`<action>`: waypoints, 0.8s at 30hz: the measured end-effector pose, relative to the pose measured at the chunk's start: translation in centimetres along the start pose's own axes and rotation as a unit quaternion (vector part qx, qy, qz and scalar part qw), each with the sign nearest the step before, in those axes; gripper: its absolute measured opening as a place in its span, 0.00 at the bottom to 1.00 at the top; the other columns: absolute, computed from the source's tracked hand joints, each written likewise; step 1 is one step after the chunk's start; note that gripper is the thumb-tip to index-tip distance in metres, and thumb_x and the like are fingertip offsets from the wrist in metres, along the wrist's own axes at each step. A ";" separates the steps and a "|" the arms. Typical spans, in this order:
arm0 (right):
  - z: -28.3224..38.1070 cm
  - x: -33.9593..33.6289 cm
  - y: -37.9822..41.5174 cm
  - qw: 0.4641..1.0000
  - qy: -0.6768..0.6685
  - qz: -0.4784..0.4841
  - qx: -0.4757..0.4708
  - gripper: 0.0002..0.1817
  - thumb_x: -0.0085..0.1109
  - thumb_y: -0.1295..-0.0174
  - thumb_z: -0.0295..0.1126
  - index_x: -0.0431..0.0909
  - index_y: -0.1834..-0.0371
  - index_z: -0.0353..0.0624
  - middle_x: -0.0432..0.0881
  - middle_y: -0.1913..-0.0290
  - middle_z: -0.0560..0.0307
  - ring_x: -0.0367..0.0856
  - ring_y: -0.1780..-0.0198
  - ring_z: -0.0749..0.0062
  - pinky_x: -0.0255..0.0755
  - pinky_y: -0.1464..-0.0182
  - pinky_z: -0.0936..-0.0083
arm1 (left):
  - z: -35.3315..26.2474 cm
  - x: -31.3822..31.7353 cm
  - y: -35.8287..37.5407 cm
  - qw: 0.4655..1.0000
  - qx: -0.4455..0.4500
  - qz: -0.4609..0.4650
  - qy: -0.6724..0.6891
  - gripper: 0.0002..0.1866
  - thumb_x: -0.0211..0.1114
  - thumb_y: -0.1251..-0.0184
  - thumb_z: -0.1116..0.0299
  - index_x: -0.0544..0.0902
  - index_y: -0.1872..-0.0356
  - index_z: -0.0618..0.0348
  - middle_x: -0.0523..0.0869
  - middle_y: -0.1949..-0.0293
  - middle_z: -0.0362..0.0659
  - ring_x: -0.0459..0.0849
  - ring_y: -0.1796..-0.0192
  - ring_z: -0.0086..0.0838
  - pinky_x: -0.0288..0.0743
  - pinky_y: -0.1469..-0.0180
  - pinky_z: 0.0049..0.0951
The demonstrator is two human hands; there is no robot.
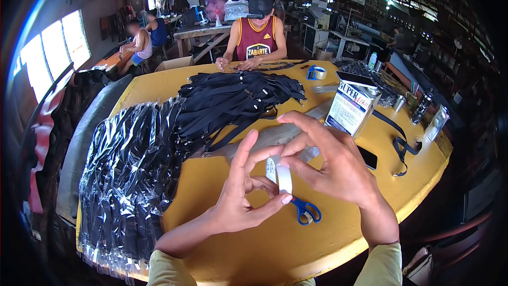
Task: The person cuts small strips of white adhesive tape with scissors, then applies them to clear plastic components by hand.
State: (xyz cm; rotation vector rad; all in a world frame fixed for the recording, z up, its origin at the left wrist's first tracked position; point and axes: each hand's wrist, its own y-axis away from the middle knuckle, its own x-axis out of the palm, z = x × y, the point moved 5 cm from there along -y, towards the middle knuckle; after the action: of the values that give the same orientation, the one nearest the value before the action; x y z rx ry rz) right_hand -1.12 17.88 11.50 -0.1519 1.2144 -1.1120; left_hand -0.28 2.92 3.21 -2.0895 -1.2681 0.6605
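Note:
A small white roll of printed labels (284, 180) is held up between both hands above the table. My left hand (238, 196) keeps it between thumb and fingers, with the thumb at its lower edge. Thumb and forefinger of my right hand (338, 164) pinch its upper end. Just below the roll lies a pair of scissors with blue handles (306, 205); the blades are mostly hidden. Left of my hands, black straps in clear plastic sleeves (127, 180) lie side by side. Behind these is a heap of loose black straps (238, 92) with metal clips.
On the yellow table (211, 249) stand a labelled tin (349, 106), a tape dispenser (316, 72) and a dark tumbler (421, 108). A phone (366, 158) and a loose strap (400, 151) lie to the right. Opposite sits a co-worker (259, 37), hands on the table.

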 end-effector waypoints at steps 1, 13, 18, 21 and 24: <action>0.0 0.0 0.0 1.000 0.008 0.002 -0.021 0.37 0.69 0.49 0.21 0.66 0.32 0.40 0.87 0.67 0.56 0.86 0.62 0.52 0.79 0.58 0.60 | 0.2 0.0 0.0 1.000 -0.002 0.001 0.019 0.56 0.66 0.40 0.88 0.34 0.22 0.53 0.62 0.29 0.59 0.87 0.53 0.32 0.85 0.57 0.25; 1.3 0.1 0.8 0.985 0.152 -0.007 -0.086 0.35 0.69 0.49 0.24 0.72 0.34 0.41 0.76 0.80 0.56 0.78 0.77 0.59 0.73 0.68 0.64 | 0.8 -0.4 -0.3 0.997 -0.024 -0.053 -0.041 0.52 0.67 0.39 0.85 0.40 0.22 0.54 0.75 0.38 0.57 0.90 0.62 0.30 0.87 0.61 0.26; 2.2 -0.1 1.0 0.985 0.160 0.024 -0.052 0.33 0.72 0.54 0.22 0.76 0.40 0.40 0.89 0.68 0.62 0.85 0.68 0.62 0.77 0.61 0.69 | 1.1 -1.2 -0.3 0.993 -0.055 -0.076 -0.066 0.50 0.67 0.38 0.84 0.44 0.22 0.55 0.75 0.38 0.57 0.89 0.62 0.27 0.86 0.64 0.23; 2.1 -0.2 0.9 0.985 0.162 0.021 -0.047 0.33 0.73 0.54 0.22 0.76 0.39 0.40 0.89 0.68 0.62 0.85 0.68 0.61 0.77 0.61 0.68 | 1.1 -0.8 -0.2 0.993 -0.052 -0.071 -0.075 0.49 0.67 0.37 0.83 0.44 0.22 0.55 0.77 0.39 0.56 0.89 0.63 0.25 0.85 0.66 0.21; 2.1 -0.2 0.5 0.985 0.169 0.025 -0.031 0.35 0.72 0.53 0.23 0.74 0.36 0.41 0.89 0.67 0.60 0.85 0.67 0.58 0.78 0.60 0.66 | 1.5 -0.6 -0.1 0.994 -0.046 -0.049 -0.083 0.49 0.65 0.37 0.85 0.43 0.22 0.55 0.78 0.40 0.56 0.88 0.63 0.25 0.83 0.65 0.20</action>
State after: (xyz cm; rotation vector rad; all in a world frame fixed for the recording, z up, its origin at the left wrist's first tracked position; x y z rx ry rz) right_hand 0.86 17.34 12.19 0.0219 1.5469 -1.0851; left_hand -1.54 2.75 2.30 -2.0639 -1.5096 0.7580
